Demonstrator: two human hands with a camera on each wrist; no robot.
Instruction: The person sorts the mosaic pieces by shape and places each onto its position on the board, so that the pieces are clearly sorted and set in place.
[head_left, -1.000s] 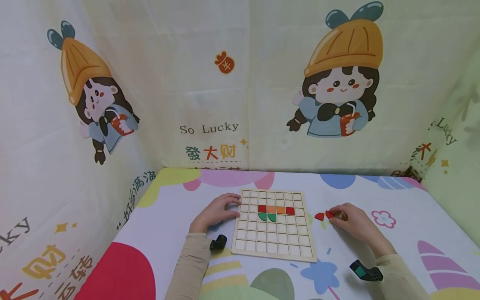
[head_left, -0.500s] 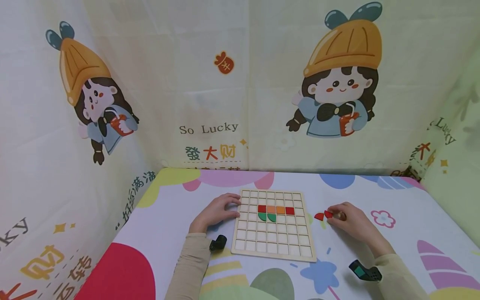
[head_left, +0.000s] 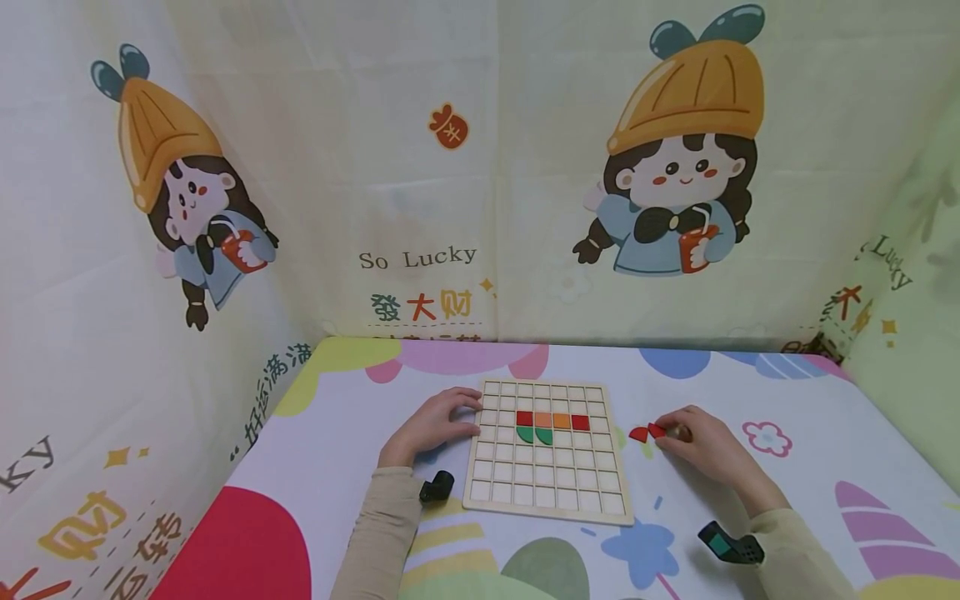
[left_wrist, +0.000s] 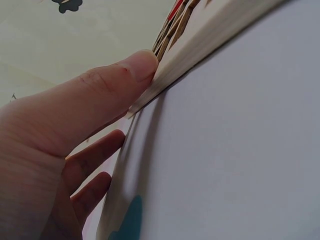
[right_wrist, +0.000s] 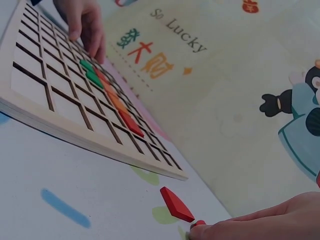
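Note:
A wooden grid board lies flat on the table, holding a row of red and orange square tiles and two green quarter-circle tiles below it. My left hand rests against the board's left edge; in the left wrist view the thumb touches its side. Right of the board, my right hand pinches a red quarter-circle piece between thumb and fingertips. Another red quarter-circle piece lies just left of it, also visible in the right wrist view as a red piece. Fingers partly hide the pinched piece.
A patterned cloth covers the table. Printed curtains stand behind it and at both sides. Each wrist carries a small black device, the left device near the board's lower left edge and the right device by the right sleeve.
My right hand has shifted very slightly left with the red quarter-circle piece, nearer to the other red one. The left hand and the board stay put.

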